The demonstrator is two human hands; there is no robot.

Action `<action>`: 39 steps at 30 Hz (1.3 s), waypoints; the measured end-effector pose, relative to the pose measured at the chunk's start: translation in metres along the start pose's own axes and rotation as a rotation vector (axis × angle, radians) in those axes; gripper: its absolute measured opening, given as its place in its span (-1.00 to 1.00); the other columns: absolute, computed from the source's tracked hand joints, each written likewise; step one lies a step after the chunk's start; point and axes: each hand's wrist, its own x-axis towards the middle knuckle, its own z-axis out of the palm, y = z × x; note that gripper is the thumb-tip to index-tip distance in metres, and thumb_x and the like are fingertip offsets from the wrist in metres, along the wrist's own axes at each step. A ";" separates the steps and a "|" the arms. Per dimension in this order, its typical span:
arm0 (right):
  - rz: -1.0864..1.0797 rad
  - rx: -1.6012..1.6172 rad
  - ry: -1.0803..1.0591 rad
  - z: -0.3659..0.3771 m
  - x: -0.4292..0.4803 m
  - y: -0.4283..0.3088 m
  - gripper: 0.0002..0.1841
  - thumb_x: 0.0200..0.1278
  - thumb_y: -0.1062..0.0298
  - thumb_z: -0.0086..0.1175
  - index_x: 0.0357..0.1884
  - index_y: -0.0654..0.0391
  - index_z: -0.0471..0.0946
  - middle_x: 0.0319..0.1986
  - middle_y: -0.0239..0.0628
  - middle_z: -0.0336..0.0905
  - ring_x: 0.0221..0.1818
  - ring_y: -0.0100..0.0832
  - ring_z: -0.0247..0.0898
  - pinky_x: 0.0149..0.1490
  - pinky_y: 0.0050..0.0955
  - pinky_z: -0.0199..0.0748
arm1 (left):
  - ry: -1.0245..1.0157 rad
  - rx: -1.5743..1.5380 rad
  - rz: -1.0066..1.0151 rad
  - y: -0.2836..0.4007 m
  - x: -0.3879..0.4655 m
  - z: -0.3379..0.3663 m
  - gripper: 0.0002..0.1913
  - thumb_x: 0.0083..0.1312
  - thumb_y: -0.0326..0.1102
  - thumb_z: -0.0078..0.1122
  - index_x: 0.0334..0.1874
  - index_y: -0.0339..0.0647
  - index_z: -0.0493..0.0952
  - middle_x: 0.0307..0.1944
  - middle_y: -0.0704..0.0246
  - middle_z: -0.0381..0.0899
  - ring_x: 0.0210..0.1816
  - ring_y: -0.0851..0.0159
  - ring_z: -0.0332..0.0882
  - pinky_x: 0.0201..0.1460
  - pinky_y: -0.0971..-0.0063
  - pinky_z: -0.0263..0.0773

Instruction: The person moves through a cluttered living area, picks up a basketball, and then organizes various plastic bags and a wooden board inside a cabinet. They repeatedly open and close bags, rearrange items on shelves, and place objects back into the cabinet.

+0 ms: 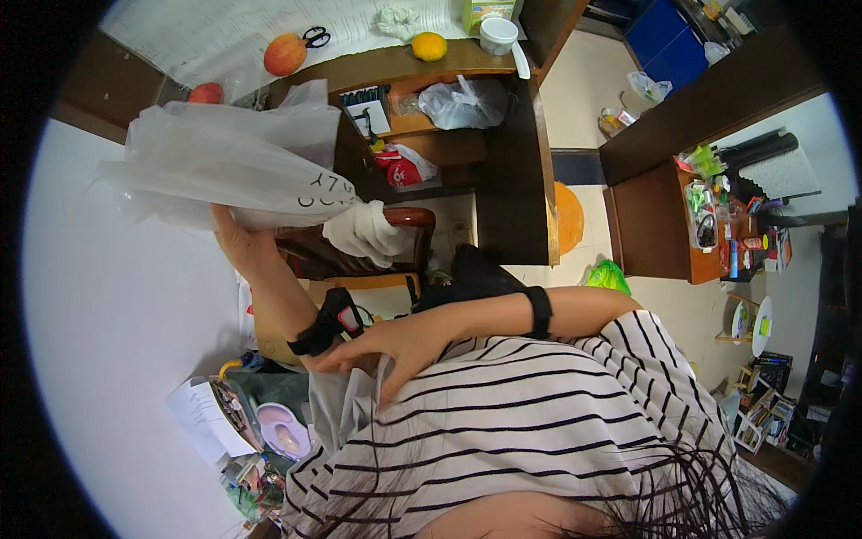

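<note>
My left hand (242,246) is raised at the left with a large translucent plastic bag (236,162) printed with dark letters. The bag hides most of its fingers, and its folds spread above and to the left. My right hand (394,343) reaches across my body to my left forearm, its thumb and fingers spread around grey, creased material (342,401); whether that is sleeve or plastic I cannot tell. A black strap with a small device (337,320) circles the left forearm. Beneath the bag, a white cloth (370,232) hangs over a wooden chair's arm (414,217).
Along the desk edge are a reddish fruit (285,55), black-handled scissors (316,38), a yellow-orange fruit (429,46) and a white handled cup (499,37). A tied plastic bag (463,104) sits in the desk's compartment. A white wall (114,303) bounds the left.
</note>
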 end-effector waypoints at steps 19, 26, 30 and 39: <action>-0.152 -0.265 0.575 -0.059 -0.057 -0.048 -0.77 0.07 0.34 0.28 -0.22 0.18 0.62 -0.32 -0.32 0.65 -0.32 -0.52 0.52 -0.14 -0.48 0.48 | -0.105 0.821 0.301 0.063 -0.022 0.041 -0.69 0.05 -0.28 0.46 -0.31 -0.42 0.62 -0.38 0.37 0.64 -0.34 0.45 0.51 -0.19 0.59 0.40; -0.029 -0.081 1.129 -0.108 -0.099 -0.085 -0.76 0.09 0.33 0.30 -0.24 0.24 0.61 -0.33 -0.40 0.61 -0.28 -0.59 0.48 -0.14 -0.57 0.43 | -0.624 0.910 0.012 0.029 -0.074 0.049 -0.73 0.25 -0.33 0.20 -0.15 -0.44 0.54 -0.33 0.36 0.63 -0.31 0.51 0.48 -0.24 0.59 0.40; 0.030 -0.084 1.183 -0.113 -0.103 -0.090 -0.71 0.08 0.29 0.32 -0.21 0.25 0.61 -0.33 -0.39 0.61 -0.27 -0.59 0.47 -0.13 -0.57 0.41 | -0.763 0.750 -0.084 0.015 -0.084 0.036 -0.76 0.25 -0.40 0.12 -0.10 -0.43 0.51 -0.31 0.39 0.60 -0.29 0.54 0.44 -0.24 0.60 0.40; 0.235 -0.554 1.073 -0.131 -0.098 -0.101 -0.65 0.10 0.25 0.29 -0.24 0.38 0.57 -0.38 -0.35 0.60 -0.36 -0.63 0.41 -0.21 -0.60 0.39 | -0.540 0.387 -0.608 -0.022 -0.099 0.025 -0.55 0.23 -0.18 0.22 0.06 -0.34 0.42 -0.01 0.30 0.50 -0.06 0.41 0.45 -0.07 0.50 0.40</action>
